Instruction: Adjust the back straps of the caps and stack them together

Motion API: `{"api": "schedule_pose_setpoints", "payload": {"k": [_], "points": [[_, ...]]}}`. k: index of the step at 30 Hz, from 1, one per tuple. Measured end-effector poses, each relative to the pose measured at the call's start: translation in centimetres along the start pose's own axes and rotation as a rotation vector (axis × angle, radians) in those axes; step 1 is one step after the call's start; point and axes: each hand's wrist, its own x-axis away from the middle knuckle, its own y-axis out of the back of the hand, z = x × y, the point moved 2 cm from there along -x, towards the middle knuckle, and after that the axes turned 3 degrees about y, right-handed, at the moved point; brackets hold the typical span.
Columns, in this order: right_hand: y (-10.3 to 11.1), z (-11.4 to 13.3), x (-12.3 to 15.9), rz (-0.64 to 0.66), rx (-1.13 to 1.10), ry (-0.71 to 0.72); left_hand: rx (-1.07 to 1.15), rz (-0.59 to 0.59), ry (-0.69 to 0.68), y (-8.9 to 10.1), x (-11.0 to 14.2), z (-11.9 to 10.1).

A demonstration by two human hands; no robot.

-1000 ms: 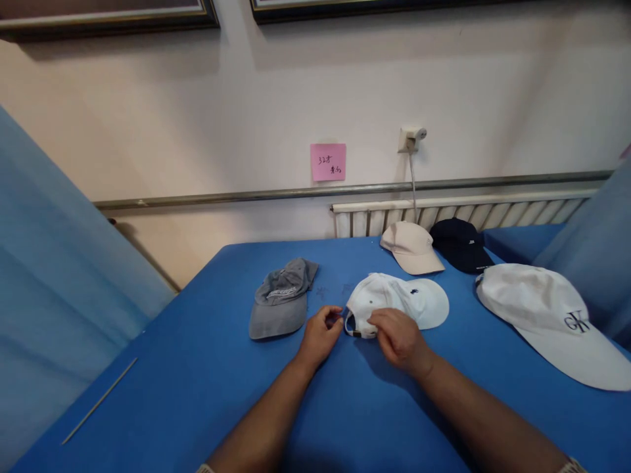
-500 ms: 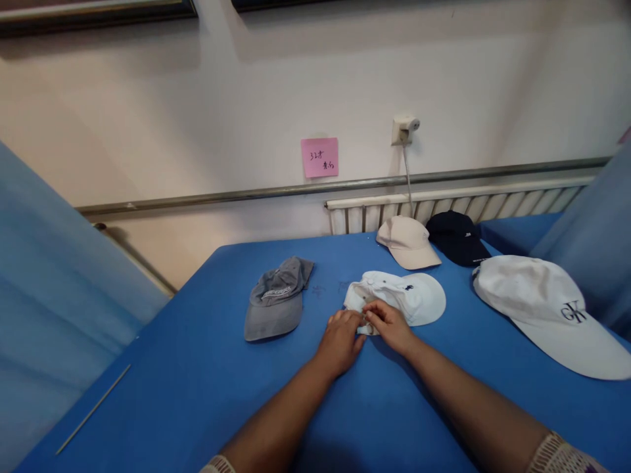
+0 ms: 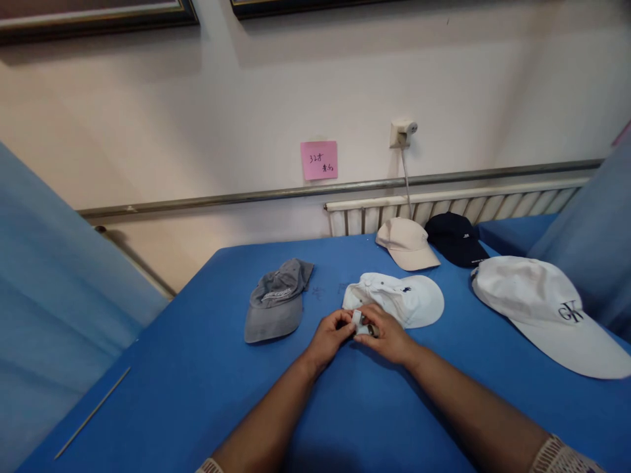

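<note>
A white baseball cap (image 3: 419, 299) with a small dark emblem lies on its side on the blue table, brim to the right. At its back edge is the cap's white strap (image 3: 357, 320) with a metal buckle (image 3: 373, 330). My left hand (image 3: 329, 336) pinches the strap's end between thumb and fingers. From the right, my right hand (image 3: 387, 334) grips the strap by the buckle, its thumb below and fingers above. The hands partly cover the cap's near edge. A grey cap (image 3: 276, 302) lies left of my hands.
A beige cap (image 3: 408, 243) and a black cap (image 3: 456, 240) stand at the table's back. A large white cap (image 3: 537, 302) is at right. A thin stick (image 3: 93, 412) lies front left. Behind are a radiator (image 3: 384, 213) and rail (image 3: 246, 196); a blue curtain (image 3: 59, 315) hangs left.
The strap's end has turned up and now shows between my hands. My left fingers have shifted from lying over the strap to pinching it; my right hand has rolled around the buckle.
</note>
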Motion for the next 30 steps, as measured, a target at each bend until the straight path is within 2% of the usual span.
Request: {"api": "schedule_pose_setpoints", "payload": {"k": [5, 11, 13, 18, 22, 30], "points": [[-0.5, 0.3, -0.1, -0.009, 0.114, -0.026, 0.183, -0.018, 0.093, 0.2, 0.3, -0.1], [-0.9, -0.1, 0.0, -0.100, 0.059, -0.050, 0.461, -0.059, 0.128, 0.9, 0.6, -0.9], [-1.0, -0.3, 0.1, -0.124, 0.031, -0.070, 0.445, -0.050, 0.118, 1.2, 0.6, -1.0], [-0.6, -0.2, 0.0, -0.207, 0.028, -0.017, 0.005, -0.095, 0.015, 1.4, 0.4, -0.5], [-0.3, 0.6, 0.2, -0.191, 0.038, 0.067, -0.363, -0.110, -0.162, 0.6, 0.6, -0.8], [-0.6, 1.5, 0.3, -0.141, 0.015, 0.116, -0.750, -0.033, -0.357, -0.3, 2.1, -2.8]]}}
